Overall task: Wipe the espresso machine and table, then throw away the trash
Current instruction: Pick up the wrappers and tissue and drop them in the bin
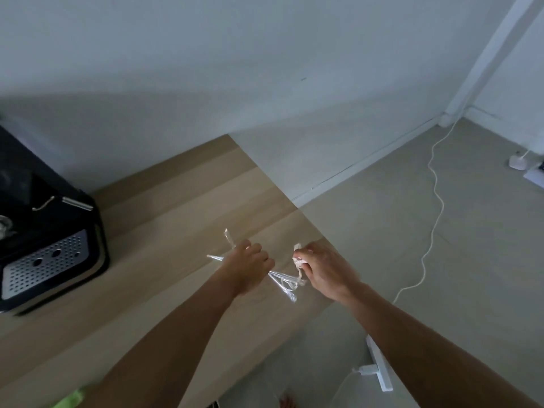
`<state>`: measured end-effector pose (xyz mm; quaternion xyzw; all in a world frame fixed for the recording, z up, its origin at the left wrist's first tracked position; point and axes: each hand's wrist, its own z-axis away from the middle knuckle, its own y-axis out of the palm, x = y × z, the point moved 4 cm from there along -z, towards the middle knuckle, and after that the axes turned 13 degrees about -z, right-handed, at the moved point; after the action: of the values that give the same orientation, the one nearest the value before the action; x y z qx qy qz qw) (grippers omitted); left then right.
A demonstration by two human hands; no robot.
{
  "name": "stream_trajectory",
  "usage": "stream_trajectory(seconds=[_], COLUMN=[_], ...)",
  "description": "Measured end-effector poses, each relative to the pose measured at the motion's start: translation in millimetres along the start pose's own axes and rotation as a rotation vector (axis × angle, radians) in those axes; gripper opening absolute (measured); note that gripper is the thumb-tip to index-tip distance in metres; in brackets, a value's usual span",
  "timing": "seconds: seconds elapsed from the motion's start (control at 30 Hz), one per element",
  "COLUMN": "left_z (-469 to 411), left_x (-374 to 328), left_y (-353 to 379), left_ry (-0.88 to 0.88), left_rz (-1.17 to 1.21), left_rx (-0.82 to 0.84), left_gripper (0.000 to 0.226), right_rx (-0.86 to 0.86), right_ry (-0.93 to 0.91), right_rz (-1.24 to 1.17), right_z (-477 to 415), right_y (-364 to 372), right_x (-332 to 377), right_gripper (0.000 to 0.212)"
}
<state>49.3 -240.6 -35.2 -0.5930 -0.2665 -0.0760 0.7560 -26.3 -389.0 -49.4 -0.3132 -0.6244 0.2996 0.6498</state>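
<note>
espresso machine (50,231) left, cable (435,201) on floor (485,260), wrappers (282,279) held

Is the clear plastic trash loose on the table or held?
Held: the left hand grips the clear plastic, ends sticking out both sides. Touching the table: cannot tell.

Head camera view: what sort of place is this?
Probably a home or small office room: an espresso machine stands on a wooden table against a bare white wall, a white cable trails across the floor, and the left hand and right hand hold trash.
</note>
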Motion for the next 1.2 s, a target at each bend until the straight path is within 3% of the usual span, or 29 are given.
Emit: stream_trajectory(seconds=[0.3,0.6,0.67,0.77,0.83,0.9,1.2], left_z=[106,297,343,400,446,479,584], left_x=[53,51,39,17,-9,-32,-161], left_y=[-37,-52,-59,-54,-54,-48,-5], left_ry=[-0.319,-0.731,-0.838,-0.994,-1.096,-1.198,-1.531], left_rz=[0.007,0.023,0.000,0.048,0.141,0.218,0.496], left_rx=[0.048,0.074,0.096,0.187,0.251,0.254,0.494], left_gripper=[0.031,0.024,0.009,0.027,0.014,0.016,0.017], right_rx=[-0.024,0.046,0.101,0.132,0.152,0.182,0.508], right_ry=[-0.207,-0.520,-0.602,-0.694,-0.753,-0.790,-0.744], right_rz=[-0.019,-0.077,-0.074,-0.091,-0.103,-0.108,-0.181], right_z=[-33,-13,6,34,60,80,170], right_y=[1,76,98,124,148,167,281], right_x=[104,260,293,334,365,384,404], right_gripper=[0.024,0.021,0.021,0.024,0.022,0.020,0.026])
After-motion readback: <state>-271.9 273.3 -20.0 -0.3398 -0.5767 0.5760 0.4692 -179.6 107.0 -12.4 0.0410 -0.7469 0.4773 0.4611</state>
